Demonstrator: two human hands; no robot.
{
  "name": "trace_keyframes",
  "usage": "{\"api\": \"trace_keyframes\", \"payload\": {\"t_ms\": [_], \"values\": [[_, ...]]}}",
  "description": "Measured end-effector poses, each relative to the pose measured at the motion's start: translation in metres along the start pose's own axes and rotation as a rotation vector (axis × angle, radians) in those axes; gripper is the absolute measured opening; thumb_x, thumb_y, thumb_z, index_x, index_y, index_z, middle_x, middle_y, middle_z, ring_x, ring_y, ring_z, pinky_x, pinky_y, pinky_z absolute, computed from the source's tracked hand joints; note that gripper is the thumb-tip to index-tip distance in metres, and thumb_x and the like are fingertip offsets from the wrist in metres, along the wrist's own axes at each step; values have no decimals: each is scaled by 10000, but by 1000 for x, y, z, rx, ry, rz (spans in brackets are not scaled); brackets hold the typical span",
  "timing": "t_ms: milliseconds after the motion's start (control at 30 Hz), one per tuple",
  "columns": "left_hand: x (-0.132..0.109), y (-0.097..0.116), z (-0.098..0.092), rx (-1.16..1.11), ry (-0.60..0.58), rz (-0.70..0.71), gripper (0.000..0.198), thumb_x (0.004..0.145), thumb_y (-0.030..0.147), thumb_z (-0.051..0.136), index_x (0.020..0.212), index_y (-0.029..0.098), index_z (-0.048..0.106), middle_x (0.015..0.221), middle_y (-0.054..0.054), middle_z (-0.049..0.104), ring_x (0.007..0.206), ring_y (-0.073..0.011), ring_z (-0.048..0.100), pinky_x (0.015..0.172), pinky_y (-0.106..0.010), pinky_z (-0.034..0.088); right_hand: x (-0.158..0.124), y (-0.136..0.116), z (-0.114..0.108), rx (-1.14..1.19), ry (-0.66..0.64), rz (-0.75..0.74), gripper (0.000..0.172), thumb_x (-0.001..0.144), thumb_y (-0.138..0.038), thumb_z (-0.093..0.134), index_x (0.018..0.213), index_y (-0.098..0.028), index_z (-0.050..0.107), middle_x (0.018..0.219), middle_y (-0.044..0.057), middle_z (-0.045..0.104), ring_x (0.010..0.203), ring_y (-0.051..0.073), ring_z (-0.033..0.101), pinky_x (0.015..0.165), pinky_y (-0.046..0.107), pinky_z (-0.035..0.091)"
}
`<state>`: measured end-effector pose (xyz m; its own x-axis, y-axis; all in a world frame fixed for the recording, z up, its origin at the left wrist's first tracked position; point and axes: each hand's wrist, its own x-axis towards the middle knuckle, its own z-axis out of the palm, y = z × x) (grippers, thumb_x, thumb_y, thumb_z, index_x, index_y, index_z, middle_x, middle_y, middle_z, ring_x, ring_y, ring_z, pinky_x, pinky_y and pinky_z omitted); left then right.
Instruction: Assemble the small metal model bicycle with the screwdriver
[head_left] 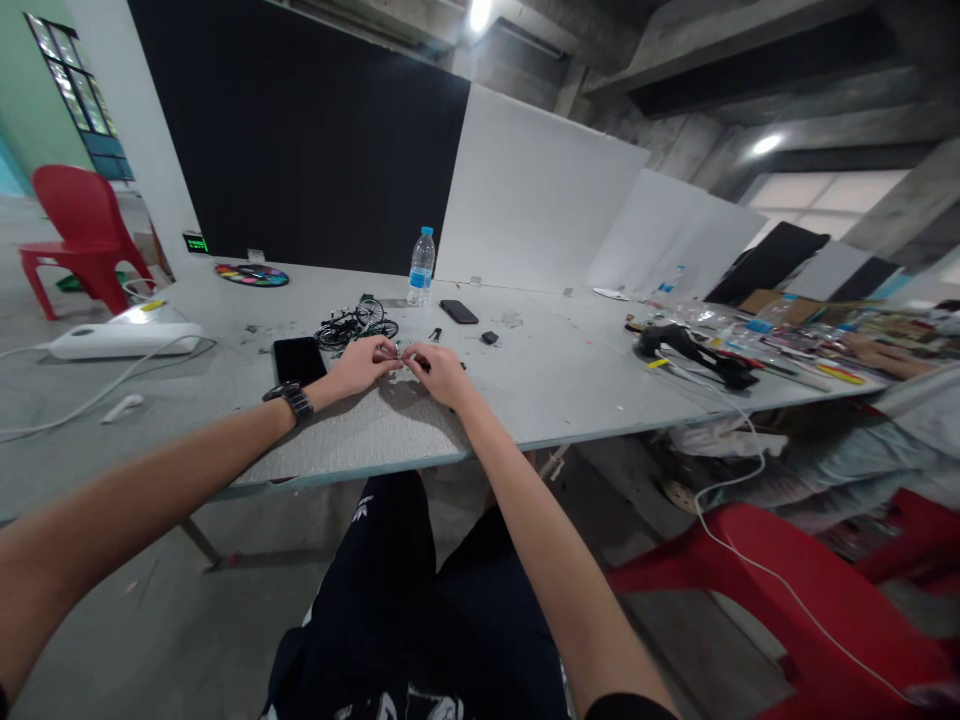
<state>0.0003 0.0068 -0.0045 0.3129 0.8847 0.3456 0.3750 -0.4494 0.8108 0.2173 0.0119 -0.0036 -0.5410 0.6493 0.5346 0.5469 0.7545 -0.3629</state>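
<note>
Both hands meet low over the grey table [525,400], fingertips almost touching. My left hand [361,365], with a black watch [294,398] on its wrist, is closed in a pinch. My right hand [439,372] pinches close beside it. Whatever sits between the fingertips is too small to make out. Just beyond my left hand lies a small black model bicycle [356,322] with thin spoked wheels. A dark phone [298,360] rests left of that hand. Small black pieces [435,335] and a black block [490,338] lie past my right hand.
A water bottle [421,268] and another phone [458,312] stand and lie farther back. At left are a white power strip [124,341] with cables and a colourful palette [251,275]. A black bag-like item [694,355] lies right. Red chairs [810,610] and another person's arm are at right.
</note>
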Motion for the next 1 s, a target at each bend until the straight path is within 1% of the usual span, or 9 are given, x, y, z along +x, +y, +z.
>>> {"api": "trace_keyframes", "payload": {"t_ms": [233,433,533,633,700,767,833,900,1000], "values": [[-2,3,0,9,4,-20,222,886,344,789,919,199,625,840,-79,786,770,-235,755,737,-359,600,0,-1,-1,-15,-7,17,217,1084,-302,505,1083,-209,701,1016,89,771,849,213,657,754,303,437],[1,-5,0,46,-2,25,237,891,402,767,924,210,632,807,-75,783,749,-240,753,717,-364,589,0,-1,0,-6,-15,27,194,1066,-299,533,1082,-209,704,968,83,750,819,211,648,765,319,477],[1,-6,0,53,8,39,268,877,434,773,910,211,628,819,-73,782,756,-238,747,718,-365,590,1,1,2,-12,18,14,152,1018,-230,573,1066,-204,715,1045,104,717,906,225,657,833,345,517],[0,-4,0,69,20,46,269,871,436,773,903,215,624,840,-79,785,786,-249,754,729,-369,592,2,4,4,-21,44,1,156,1005,-181,573,1061,-197,718,1095,120,693,1003,242,654,917,376,523],[0,-2,0,87,22,54,249,864,414,772,894,220,620,845,-82,790,794,-258,758,740,-375,591,2,5,4,-7,39,19,163,1023,-182,556,1088,-195,705,1103,122,706,1000,239,655,905,373,519],[-1,-1,0,95,15,56,233,860,399,768,893,223,619,844,-81,794,786,-260,758,755,-383,593,1,7,4,7,23,50,163,1047,-207,535,1111,-202,685,1104,118,723,962,232,655,853,358,512],[-1,-1,0,93,11,49,230,854,393,768,897,222,620,833,-73,792,763,-253,752,765,-388,595,1,8,4,9,1,73,173,1068,-232,503,1114,-211,668,1046,98,736,912,228,651,809,347,501],[0,-1,0,87,6,41,232,854,395,767,898,219,622,817,-68,784,750,-247,745,759,-384,594,0,7,4,12,-8,70,172,1070,-247,496,1120,-213,658,998,84,732,886,226,647,798,346,499],[0,-1,0,90,15,40,226,862,392,758,897,215,622,815,-65,775,745,-242,740,742,-374,590,0,7,4,25,21,36,159,1019,-214,549,1142,-207,650,1115,113,711,934,225,653,839,357,519]]}}
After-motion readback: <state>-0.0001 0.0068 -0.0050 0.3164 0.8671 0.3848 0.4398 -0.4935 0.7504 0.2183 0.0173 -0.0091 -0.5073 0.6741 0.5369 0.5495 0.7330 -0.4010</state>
